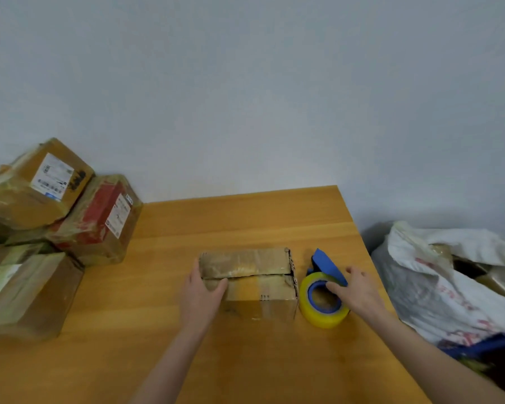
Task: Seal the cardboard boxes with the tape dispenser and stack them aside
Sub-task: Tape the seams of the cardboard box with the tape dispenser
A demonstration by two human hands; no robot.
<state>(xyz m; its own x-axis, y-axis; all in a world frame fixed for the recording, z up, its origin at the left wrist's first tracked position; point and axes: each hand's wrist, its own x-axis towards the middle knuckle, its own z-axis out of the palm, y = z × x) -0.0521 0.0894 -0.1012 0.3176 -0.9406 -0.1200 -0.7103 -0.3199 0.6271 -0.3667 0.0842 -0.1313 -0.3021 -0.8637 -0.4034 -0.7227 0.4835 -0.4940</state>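
Standing at mid-table: one cardboard box [254,275], flaps folded down, centre seam showing as a dark gap, not yet taped over. Support: wooden table [245,223].

Hazards, as I judge them:
1. Flaps may spring up if the bracing hand lets go before tape bridges the seam.
2. The box looks light, so a pull of tape could drag it across the smooth top unless it is held down.
3. The tape dispenser [322,310], blue frame and yellow roll, lies on its side just beside the box's right end. Lifted by a loose hold it may twist. The tape's free end, which I cannot make out, may be stuck back on the roll.

Grip, left hand [201,295]: clasps the box's left end, fingers along the left side, thumb lying on the near flap by the seam.

Grip, right hand [359,290]: half closed over the dispenser, thumb at the roll's core, fingers draped across the blue handle; firmness not discernible.

Also present: taped boxes [41,217] piled at left; white bag [438,287] beside the table at right.
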